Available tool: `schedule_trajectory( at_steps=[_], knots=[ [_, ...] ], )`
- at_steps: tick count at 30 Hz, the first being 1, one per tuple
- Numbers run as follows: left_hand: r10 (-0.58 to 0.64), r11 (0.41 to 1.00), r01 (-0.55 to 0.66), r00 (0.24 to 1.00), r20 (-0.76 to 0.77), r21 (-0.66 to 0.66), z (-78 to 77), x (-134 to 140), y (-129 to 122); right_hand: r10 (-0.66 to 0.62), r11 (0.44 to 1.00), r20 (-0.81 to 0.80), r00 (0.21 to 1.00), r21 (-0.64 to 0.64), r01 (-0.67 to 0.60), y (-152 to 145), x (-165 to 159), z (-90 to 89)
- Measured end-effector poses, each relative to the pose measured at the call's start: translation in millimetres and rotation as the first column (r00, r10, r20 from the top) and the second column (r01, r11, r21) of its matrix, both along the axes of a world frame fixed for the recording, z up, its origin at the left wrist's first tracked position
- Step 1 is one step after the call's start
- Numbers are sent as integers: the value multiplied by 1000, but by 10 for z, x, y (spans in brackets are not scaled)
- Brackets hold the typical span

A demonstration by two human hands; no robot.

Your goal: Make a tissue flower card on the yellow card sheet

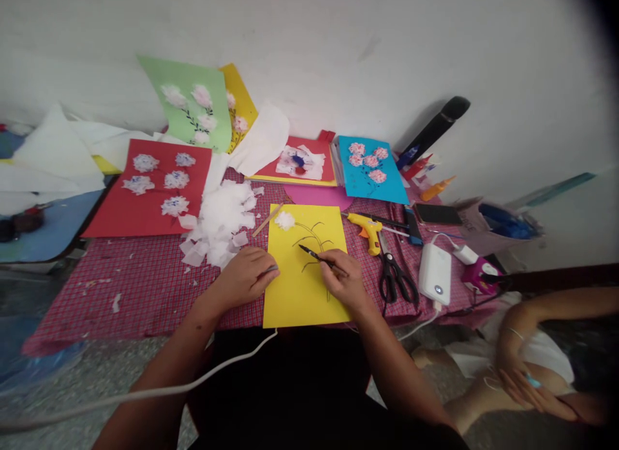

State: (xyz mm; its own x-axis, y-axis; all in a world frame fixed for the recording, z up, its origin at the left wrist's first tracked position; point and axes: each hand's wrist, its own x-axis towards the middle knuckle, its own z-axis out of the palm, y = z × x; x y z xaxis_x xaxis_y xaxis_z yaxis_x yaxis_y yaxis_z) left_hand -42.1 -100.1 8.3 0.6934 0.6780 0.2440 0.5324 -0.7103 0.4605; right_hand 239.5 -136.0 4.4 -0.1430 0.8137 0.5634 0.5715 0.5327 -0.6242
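Note:
A yellow sheet of paper (294, 295) lies in front of me, with thin dark branch lines drawn on it and one white tissue-paper flower (285, 221) near its top left. My right hand (344, 279) is closed around a black pen (312, 252), its tip pointing left just over or on the drawn lines; I cannot tell if it touches. At the sheet's left edge rests my left hand (245, 274), fingers pinched on a small grey-blue piece (273, 267) whose kind is unclear. A pile of cut white tissue squares (225, 211) lies beyond that hand.
Right of the sheet are a yellow glue gun (366, 229), black-handled scissors (397, 279) and a white power bank (435, 273). Finished flower pictures on red (113, 211), green (186, 102) and blue card (372, 169) stand behind. Another person's arm (512, 347) is at lower right.

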Motion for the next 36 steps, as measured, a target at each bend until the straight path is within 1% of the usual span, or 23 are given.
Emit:
schedule_trajectory(
  at_steps=[7,12,18,28,32,36],
  knots=[
    [-3,1000,3,1000,-13,8,1,3,4,43,999,-10,999,-4,-43,12,4,-35],
    [-7,1000,7,1000,-6,-7,4,-3,-1,29,999,-2,1000,-32,-29,6,14,-56],
    [-2,1000,2,1000,-9,-3,-10,-5,3,47,999,-7,999,-10,-47,13,9,-48],
    [-2,1000,2,1000,3,-6,7,-2,0,18,1000,-12,1000,-16,-18,6,9,-35],
    [-4,1000,4,1000,0,-2,-3,-2,2,-17,1000,-22,1000,-17,16,3,10,-68],
    [-6,1000,6,1000,0,-1,-6,-2,2,-115,993,-80,990,-42,112,6,9,-88]
  ],
)
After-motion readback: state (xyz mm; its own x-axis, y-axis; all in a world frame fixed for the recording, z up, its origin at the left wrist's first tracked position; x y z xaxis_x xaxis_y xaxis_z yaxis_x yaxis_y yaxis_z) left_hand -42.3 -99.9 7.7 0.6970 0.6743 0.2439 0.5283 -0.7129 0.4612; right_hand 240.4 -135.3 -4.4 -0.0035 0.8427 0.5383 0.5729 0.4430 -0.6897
